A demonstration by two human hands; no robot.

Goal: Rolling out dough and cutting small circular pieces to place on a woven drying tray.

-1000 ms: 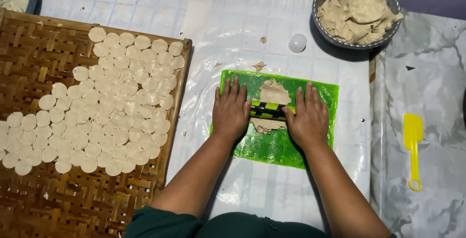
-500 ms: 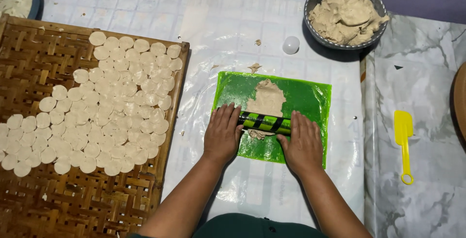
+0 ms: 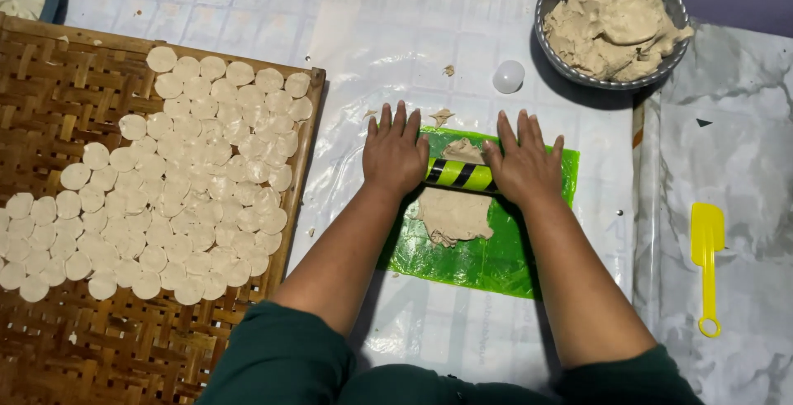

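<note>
My left hand [image 3: 395, 151] and my right hand [image 3: 521, 164] lie flat, fingers spread, on the two ends of a green-and-black striped roller [image 3: 459, 175]. The roller lies across a flattened sheet of beige dough [image 3: 453, 213] on a green plastic sheet [image 3: 479, 260]. It sits near the sheet's far end, with most of the dough on the near side and a small lobe beyond it.
A woven bamboo tray [image 3: 58, 108] at left carries several round white dough discs [image 3: 178, 182]. A grey bowl [image 3: 549, 9] of beige dough stands at the back right, with a small white cup [image 3: 508, 76] beside it. A yellow spatula [image 3: 707, 260] lies at right.
Both hands pulled the roller toward me, then pushed it away again to the sheet's far end. The dough is now spread flatter and longer.
</note>
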